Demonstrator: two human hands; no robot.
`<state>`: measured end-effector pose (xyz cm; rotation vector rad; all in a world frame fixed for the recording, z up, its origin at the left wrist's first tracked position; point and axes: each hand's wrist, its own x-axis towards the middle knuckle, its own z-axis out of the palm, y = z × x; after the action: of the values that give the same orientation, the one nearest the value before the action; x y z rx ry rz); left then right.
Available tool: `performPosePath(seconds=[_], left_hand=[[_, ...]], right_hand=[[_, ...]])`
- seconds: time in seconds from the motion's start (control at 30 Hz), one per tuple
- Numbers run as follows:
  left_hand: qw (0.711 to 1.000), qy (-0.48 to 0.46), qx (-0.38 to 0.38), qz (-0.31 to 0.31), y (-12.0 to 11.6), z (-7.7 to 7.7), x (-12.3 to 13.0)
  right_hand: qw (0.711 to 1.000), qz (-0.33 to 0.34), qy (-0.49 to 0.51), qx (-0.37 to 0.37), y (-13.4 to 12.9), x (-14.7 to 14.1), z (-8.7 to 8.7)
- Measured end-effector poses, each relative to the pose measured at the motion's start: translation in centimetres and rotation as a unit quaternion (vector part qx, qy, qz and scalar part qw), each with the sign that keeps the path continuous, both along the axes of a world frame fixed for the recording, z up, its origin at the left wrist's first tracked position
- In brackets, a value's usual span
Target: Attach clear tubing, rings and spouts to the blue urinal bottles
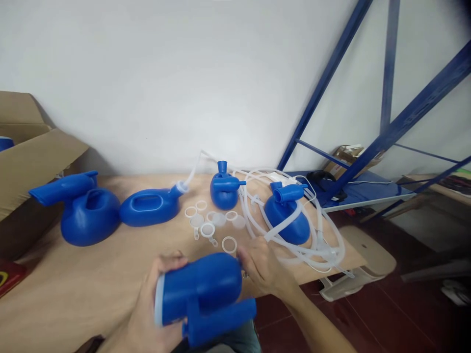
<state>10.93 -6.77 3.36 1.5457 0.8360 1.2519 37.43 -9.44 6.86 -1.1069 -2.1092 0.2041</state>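
Note:
My left hand (162, 304) grips a blue plastic urinal head (202, 284), a wide rounded cup with a pale rim at its left end and a narrow spout alongside. At the cup's right end is my right hand (263, 264), its fingers curled closed against or just beside it. What those fingers pinch is hidden. A clear tube (283, 225) runs to the back of this hand; whether it is held or passes behind cannot be told. Beyond the hands lie several pale rings (229, 244) and translucent caps (208, 229) on the brown tabletop (91, 289).
Blue urinal bottles stand along the back: one at left (90, 220), a flat one (149, 208), a small one (224, 193) and one at right (287, 215) amid coiled tubing (334, 250). A cardboard box (37, 162) is left; a blue metal frame (327, 83) and plastic stool (368, 250) are right.

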Motion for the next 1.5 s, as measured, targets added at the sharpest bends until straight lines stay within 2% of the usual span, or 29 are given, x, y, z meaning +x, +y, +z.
performPosePath(seconds=[0.07, 0.13, 0.17, 0.23, 0.3, 0.43, 0.5, 0.57, 0.6, 0.63, 0.67, 0.73, 0.8, 0.87, 0.93, 1.03, 1.1, 1.17, 1.23, 1.4, 1.5], left_hand=[[0.987, -0.047, -0.151, 0.002, -1.2, 0.7, 1.5], [0.947, -0.078, -0.312, -0.015, -1.7, 1.2, 2.4], [0.925, -0.088, -0.370, -0.021, -1.7, 1.4, 2.7], [0.903, -0.094, -0.419, -0.027, -1.5, 1.7, 2.7], [0.913, -0.096, -0.395, -0.037, -1.4, 1.9, 2.4], [0.955, -0.092, -0.282, -0.021, -1.7, 2.6, 1.7], [0.964, -0.096, -0.249, 0.011, -1.7, 2.6, 1.5], [0.966, -0.112, -0.228, 0.041, -1.5, 2.1, 1.3], [0.967, -0.119, -0.220, 0.050, -1.4, 1.7, 1.3], [0.968, -0.121, -0.213, 0.056, -1.3, 1.3, 1.2], [0.970, -0.119, -0.206, 0.058, -1.2, 0.8, 1.1], [0.972, -0.109, -0.202, 0.058, -1.3, 0.1, 1.2], [0.971, -0.103, -0.209, 0.052, -1.5, -0.5, 1.3], [0.968, -0.105, -0.223, 0.043, -1.8, -0.9, 1.5], [0.965, -0.108, -0.235, 0.032, -2.1, -1.2, 1.6], [0.961, -0.112, -0.253, 0.016, -2.5, -1.6, 1.4], [0.959, -0.109, -0.262, 0.003, -2.6, -1.9, 1.2], [0.959, -0.106, -0.263, -0.004, -2.7, -2.1, 1.1], [0.959, -0.107, -0.261, -0.004, -2.7, -2.1, 1.1], [0.956, -0.107, -0.272, 0.007, -2.8, -1.9, 1.3], [0.954, -0.096, -0.282, 0.010, -3.0, -1.7, 1.4]], right_hand=[[0.998, 0.002, -0.036, 0.056, 0.5, 0.0, -0.5], [0.990, 0.008, -0.073, 0.119, 1.0, 0.1, -0.6], [0.985, 0.012, -0.089, 0.148, 1.3, 0.1, -0.7], [0.976, 0.020, -0.114, 0.185, 1.8, 0.2, -0.5], [0.973, 0.012, -0.119, 0.196, 2.2, 0.2, -0.3], [0.979, -0.058, -0.085, 0.177, 1.3, 0.5, 0.3], [0.972, -0.083, -0.033, 0.215, 0.0, 0.7, 0.1], [0.956, -0.102, 0.063, 0.267, -1.7, 0.6, -0.8], [0.950, -0.116, 0.123, 0.263, -2.5, 0.4, -1.6], [0.948, -0.144, 0.185, 0.215, -3.2, 0.0, -2.4], [0.949, -0.169, 0.229, 0.136, -3.7, -0.4, -3.2], [0.946, -0.187, 0.265, -0.028, -4.3, -1.3, -4.8], [0.939, -0.179, 0.267, -0.119, -4.2, -2.3, -5.9], [0.931, -0.164, 0.286, -0.158, -3.8, -2.9, -6.6], [0.924, -0.134, 0.313, -0.176, -3.3, -3.1, -7.1], [0.932, -0.064, 0.315, -0.165, -2.8, -2.7, -7.8], [0.939, -0.062, 0.302, -0.155, -2.7, -2.5, -8.2], [0.935, -0.090, 0.304, -0.159, -2.6, -2.3, -8.6], [0.922, -0.094, 0.333, -0.177, -2.5, -2.4, -8.8], [0.856, 0.027, 0.458, -0.239, -1.9, -2.6, -8.4], [0.855, 0.034, 0.446, -0.263, -1.9, -2.4, -8.0]])
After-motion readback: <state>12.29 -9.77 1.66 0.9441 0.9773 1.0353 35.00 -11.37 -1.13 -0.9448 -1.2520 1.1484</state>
